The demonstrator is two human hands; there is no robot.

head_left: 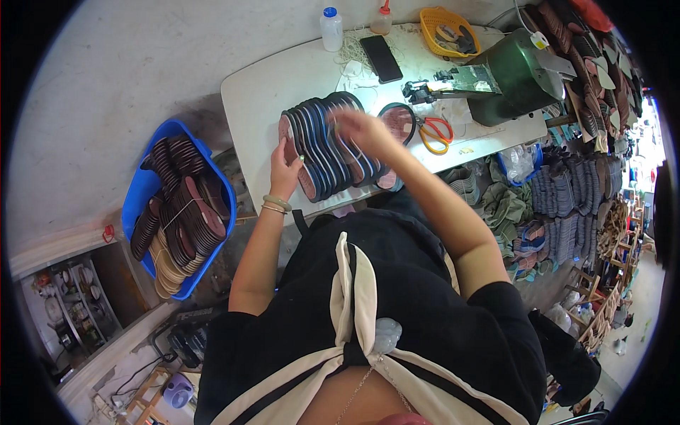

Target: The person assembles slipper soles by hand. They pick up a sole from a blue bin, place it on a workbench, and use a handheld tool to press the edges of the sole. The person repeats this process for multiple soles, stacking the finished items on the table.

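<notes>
A tight row of shoe soles (316,145) stands on edge on the white table (248,99), with dark rims and reddish-brown faces. At the row's left end, my left hand (285,172) grips the nearest soles at their narrow middle, thumb and fingers to either side. My right hand (358,132) is over the right part of the row; motion blurs its fingers, so their hold cannot be made out. Just right of it a separate dark-rimmed sole (399,122) leans by the row, partly hidden by my right forearm.
Orange-handled scissors (435,135) lie beside a green sewing machine (510,81). Farther back are a phone (381,59), a white bottle (331,30), a red-tipped bottle (382,20) and a yellow basket (449,32). A blue tub (225,185) of bundled soles stands left; stacked soles (567,188) fill the right.
</notes>
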